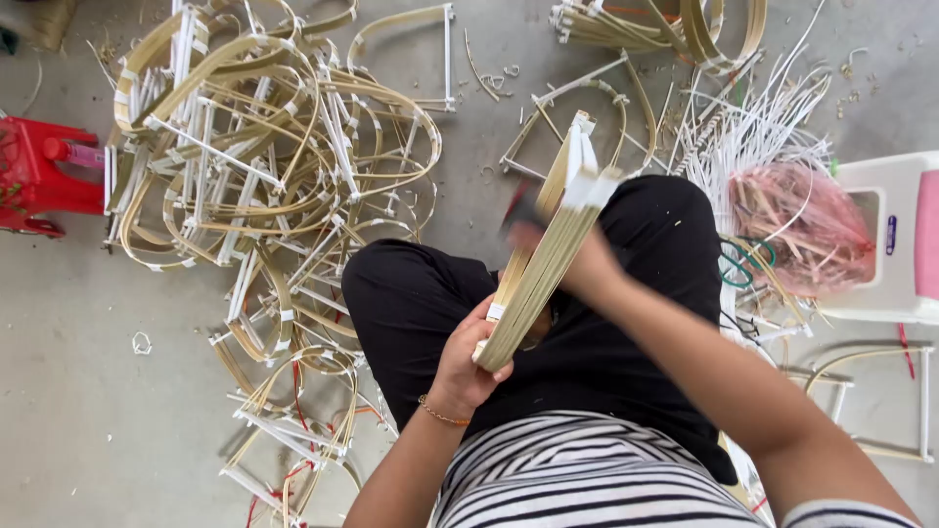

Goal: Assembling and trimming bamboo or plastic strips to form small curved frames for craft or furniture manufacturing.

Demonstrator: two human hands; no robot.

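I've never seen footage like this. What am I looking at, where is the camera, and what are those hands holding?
There is no machine here: a camera worn on a person's head looks down at their own lap and hands. The person sits on a grey concrete floor in black trousers and a striped top. The left hand grips the lower end of a bundle of flat pale strips; the right hand, blurred, is at its upper part. On the floor lie a heap of bent strip frames with white joints, a pink bag of strips, a red plastic stool and a white one.
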